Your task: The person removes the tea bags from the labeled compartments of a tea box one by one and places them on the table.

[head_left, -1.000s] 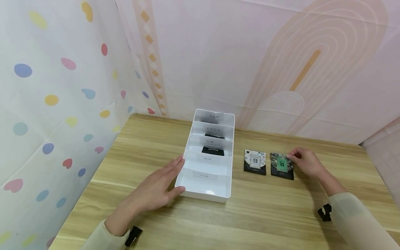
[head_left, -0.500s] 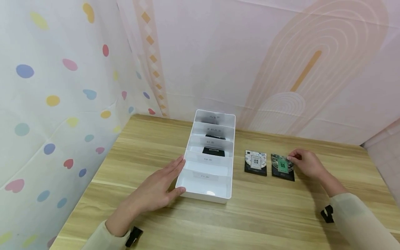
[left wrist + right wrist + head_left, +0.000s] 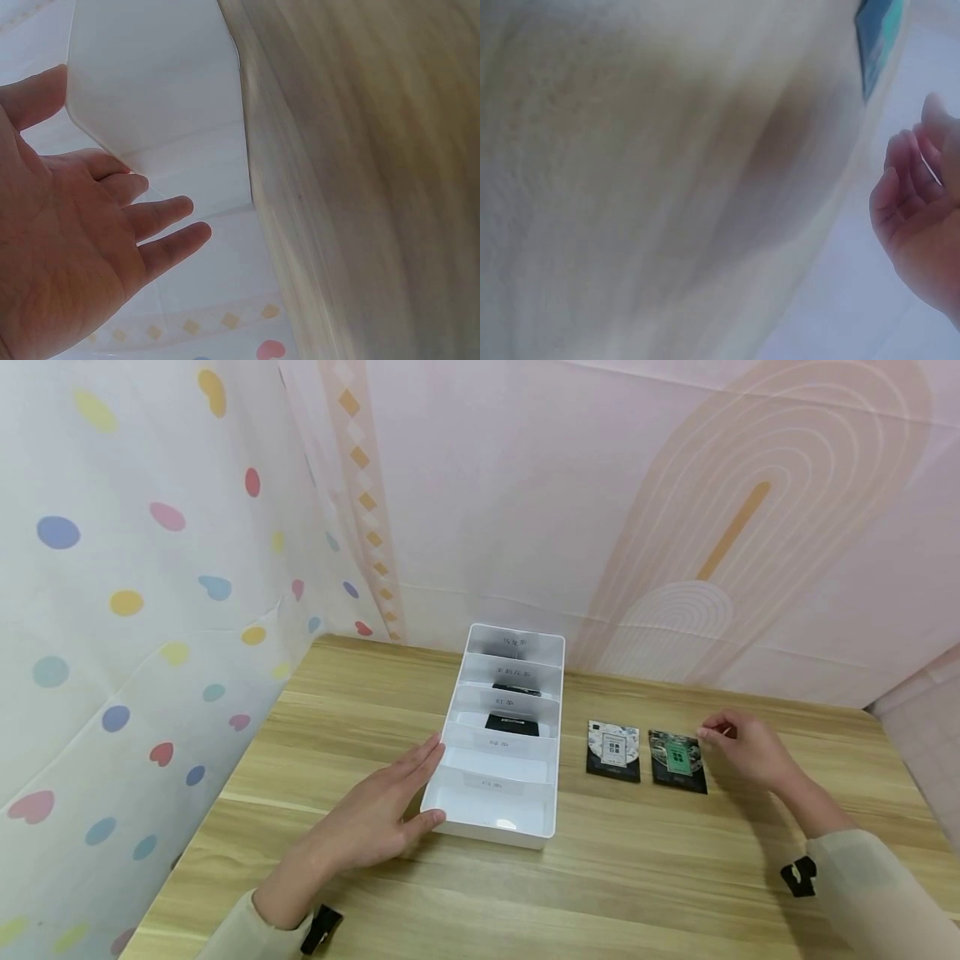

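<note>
A white divided box [image 3: 491, 841] with a row of labelled compartments lies lengthwise on the table. My left hand [image 3: 378, 814] rests against its near left corner, fingers extended along the side and thumb at the front; the left wrist view shows the fingertips at the white wall [image 3: 165, 97]. Right of the box lie two flat sachets, one with a white label [image 3: 613, 750] and one with a green label [image 3: 677, 762]. Close to the green one's top right corner is my right hand [image 3: 750, 752], fingers loosely bent. The right wrist view shows it apart from the sachet [image 3: 877, 41].
One black sachet [image 3: 512, 724] lies in the box's middle compartment and another dark one [image 3: 516, 689] in the compartment behind. The wooden table [image 3: 600, 885] meets a patterned cloth [image 3: 480, 510] at the back and a dotted cloth [image 3: 112, 652] on the left.
My right hand has moved slightly right and away from the green-labelled sachet, which it was touching at the edge. The left hand stays at the box; the sachets lie where they were.
</note>
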Motion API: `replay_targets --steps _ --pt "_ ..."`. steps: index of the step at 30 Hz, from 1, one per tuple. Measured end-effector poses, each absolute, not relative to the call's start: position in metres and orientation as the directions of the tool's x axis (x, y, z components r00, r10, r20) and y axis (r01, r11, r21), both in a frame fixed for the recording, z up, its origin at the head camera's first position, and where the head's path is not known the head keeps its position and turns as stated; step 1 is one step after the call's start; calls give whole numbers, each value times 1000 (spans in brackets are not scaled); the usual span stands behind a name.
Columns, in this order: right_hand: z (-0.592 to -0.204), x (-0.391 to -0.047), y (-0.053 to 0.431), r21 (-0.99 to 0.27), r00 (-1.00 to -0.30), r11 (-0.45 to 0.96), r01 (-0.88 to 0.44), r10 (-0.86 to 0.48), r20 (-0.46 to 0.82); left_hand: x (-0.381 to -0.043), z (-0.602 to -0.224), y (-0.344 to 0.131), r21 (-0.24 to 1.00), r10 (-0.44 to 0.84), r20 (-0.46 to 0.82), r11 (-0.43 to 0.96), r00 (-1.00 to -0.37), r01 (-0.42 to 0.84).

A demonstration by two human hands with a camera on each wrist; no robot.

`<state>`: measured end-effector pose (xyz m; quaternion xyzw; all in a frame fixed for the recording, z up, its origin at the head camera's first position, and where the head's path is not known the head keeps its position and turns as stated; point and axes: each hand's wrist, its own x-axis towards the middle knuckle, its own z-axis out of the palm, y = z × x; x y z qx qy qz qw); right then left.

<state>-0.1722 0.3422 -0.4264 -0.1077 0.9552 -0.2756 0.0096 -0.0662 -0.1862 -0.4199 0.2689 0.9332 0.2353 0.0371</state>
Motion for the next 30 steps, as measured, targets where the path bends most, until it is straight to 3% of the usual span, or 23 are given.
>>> replay_targets --steps 30 --pt "-391 -146 316 -581 -964 771 -260 -167 209 -66 -419 -186 462 514 50 748 -856 476"
